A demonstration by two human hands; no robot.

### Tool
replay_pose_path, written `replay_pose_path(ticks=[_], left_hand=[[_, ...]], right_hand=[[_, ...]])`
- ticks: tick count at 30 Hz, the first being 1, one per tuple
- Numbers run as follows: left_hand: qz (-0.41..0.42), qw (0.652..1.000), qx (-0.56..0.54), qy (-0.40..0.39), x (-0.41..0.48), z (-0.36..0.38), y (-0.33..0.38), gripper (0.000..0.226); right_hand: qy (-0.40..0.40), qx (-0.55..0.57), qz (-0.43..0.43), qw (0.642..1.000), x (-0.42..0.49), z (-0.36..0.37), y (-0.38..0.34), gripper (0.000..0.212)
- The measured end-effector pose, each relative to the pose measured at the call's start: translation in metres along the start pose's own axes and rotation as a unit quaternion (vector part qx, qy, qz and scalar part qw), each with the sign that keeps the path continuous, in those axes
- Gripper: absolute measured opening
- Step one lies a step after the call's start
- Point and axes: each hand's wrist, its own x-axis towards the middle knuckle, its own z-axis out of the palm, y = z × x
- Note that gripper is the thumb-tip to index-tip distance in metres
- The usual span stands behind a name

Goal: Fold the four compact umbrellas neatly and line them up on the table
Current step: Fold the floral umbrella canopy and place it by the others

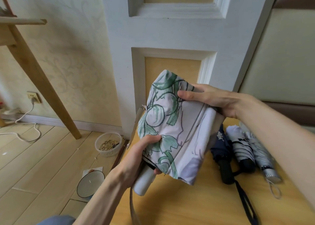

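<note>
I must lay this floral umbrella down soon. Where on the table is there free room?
The bare table is free in front, under the held floral umbrella and left of the black strap. The right side is crowded: the navy umbrella, striped umbrella and silver umbrella lie side by side.

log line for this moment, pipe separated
phase: folding floral umbrella | left hand: grips its handle end | right hand: holds canopy top | on table: navy umbrella, white-and-black umbrella, silver umbrella
</note>
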Motion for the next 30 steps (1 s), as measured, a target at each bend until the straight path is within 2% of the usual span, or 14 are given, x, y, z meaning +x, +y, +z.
replay_pose_path(ticks=[2, 6, 11, 13, 15, 16, 17, 18, 19, 20, 21, 23, 24, 30], left_hand=[[-0.002, 1.000, 0.000, -0.008, -0.001, -0.003, 0.002, 0.044], [-0.005, 0.999, -0.032, -0.002, -0.002, -0.003, 0.006, 0.038], [-0.037, 0.997, -0.062, 0.010, 0.002, -0.002, 0.007, 0.050], [-0.048, 0.998, -0.029, 0.023, 0.006, -0.005, 0.009, 0.056], [-0.044, 0.993, 0.069, 0.089, 0.011, -0.010, 0.010, 0.077], [-0.024, 0.977, 0.142, 0.155, 0.013, -0.013, 0.008, 0.088], [0.024, 0.940, 0.229, 0.251, 0.012, -0.014, 0.007, 0.095], [0.116, 0.881, 0.313, 0.335, 0.010, -0.016, 0.004, 0.094], [0.226, 0.814, 0.380, 0.377, 0.009, -0.016, -0.001, 0.085], [0.310, 0.776, 0.416, 0.359, 0.009, -0.013, -0.004, 0.075], [0.344, 0.779, 0.428, 0.303, 0.010, -0.009, -0.007, 0.070], [0.322, 0.838, 0.407, 0.171, 0.016, 0.000, -0.015, 0.080], [0.308, 0.856, 0.390, 0.141, 0.021, 0.001, -0.019, 0.088], [0.272, 0.892, 0.332, 0.140, 0.029, 0.003, -0.025, 0.120]], right_hand=[[-0.011, -0.003, -0.004, 1.000, -0.005, 0.003, -0.003, 0.057], [0.054, -0.012, -0.026, 0.998, -0.008, 0.013, -0.004, 0.038], [0.114, -0.024, -0.069, 0.991, -0.004, 0.014, -0.001, 0.040], [0.129, -0.034, -0.085, 0.987, -0.005, 0.009, -0.002, 0.035], [0.151, -0.048, -0.097, 0.983, -0.005, 0.003, -0.003, 0.028], [0.166, -0.057, -0.103, 0.979, -0.004, 0.000, -0.003, 0.023], [0.182, -0.069, -0.107, 0.975, -0.002, -0.002, -0.003, 0.019], [0.196, -0.088, -0.110, 0.971, 0.000, -0.004, -0.004, 0.018], [0.204, -0.110, -0.111, 0.966, 0.002, -0.005, -0.004, 0.019], [0.208, -0.134, -0.110, 0.963, 0.004, -0.005, -0.005, 0.020], [0.207, -0.153, -0.109, 0.960, 0.006, -0.004, -0.006, 0.020], [0.199, -0.165, -0.113, 0.959, 0.010, 0.001, -0.007, 0.018], [0.197, -0.154, -0.119, 0.961, 0.012, 0.004, -0.007, 0.019], [0.207, -0.103, -0.146, 0.962, 0.021, 0.011, -0.004, 0.025]])
